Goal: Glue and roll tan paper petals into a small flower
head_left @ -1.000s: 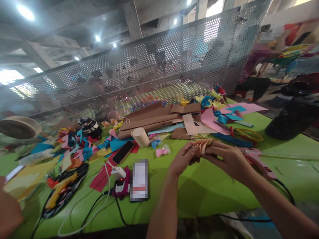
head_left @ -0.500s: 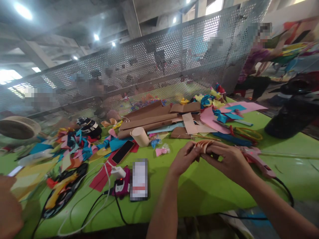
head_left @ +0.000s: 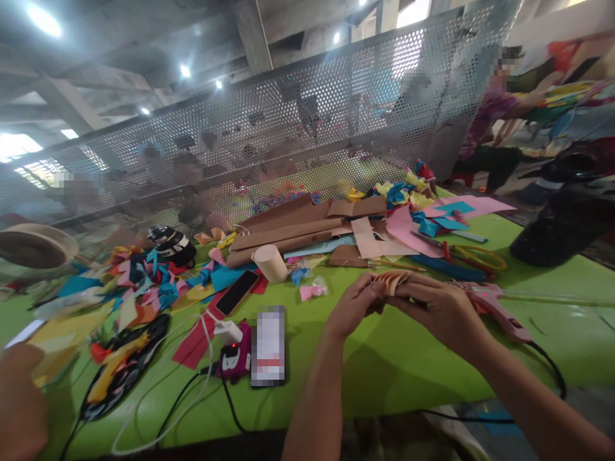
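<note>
Both my hands meet above the green table (head_left: 394, 371) and pinch a small pleated piece of peach paper (head_left: 391, 280). My left hand (head_left: 354, 307) grips its left end with closed fingers. My right hand (head_left: 439, 310) covers its right end, fingers curled over the folds. A pink glue gun (head_left: 497, 310) lies on the table just right of my right hand, its black cord trailing off the edge.
Brown paper sheets (head_left: 288, 230), a paper cup (head_left: 270, 263), coloured scraps (head_left: 144, 282), two phones (head_left: 237, 292), a charger with cables (head_left: 233, 355) and scissors (head_left: 473, 259) cover the table. A perforated metal screen (head_left: 288, 134) stands behind. Another person's hand (head_left: 19, 403) is at the lower left.
My fingers have shifted slightly on the pleated paper, pressing its folds closer together. The hand at the lower left has slid a little to the right.
</note>
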